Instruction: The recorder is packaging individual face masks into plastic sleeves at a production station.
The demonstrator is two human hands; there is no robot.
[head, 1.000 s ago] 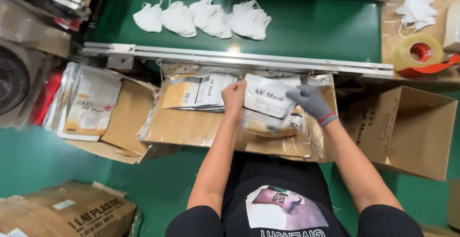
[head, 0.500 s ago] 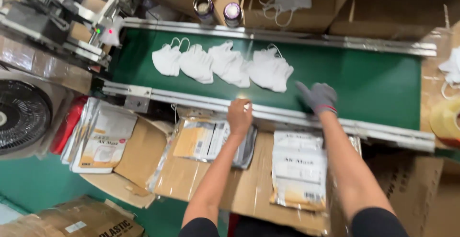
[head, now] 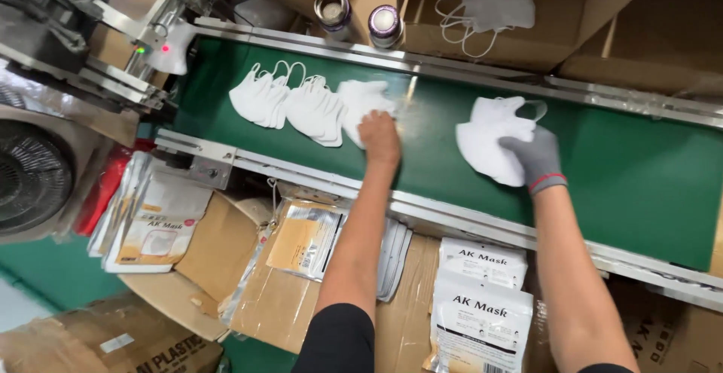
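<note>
A green conveyor belt (head: 617,169) is being viewed from above, running between metal rails. The bare left hand (head: 379,136) is being pressed flat, fingers down, on a white mask (head: 360,103) at the middle of the belt; whether the mask is being gripped cannot be told. The gray-gloved right hand (head: 533,159) is being closed on a stack of white masks (head: 486,141) further right on the belt, thumb over the stack's edge. Two more mask piles (head: 290,104) are being left lying on the belt, just left of the bare hand, overlapping each other. Printed white pouches (head: 480,309) are being kept on cardboard below the near rail, between the forearms. More pouches (head: 156,222) are lying at lower left, near a black fan (head: 30,177). Two metal cans (head: 360,17) are standing behind the far rail.
</note>
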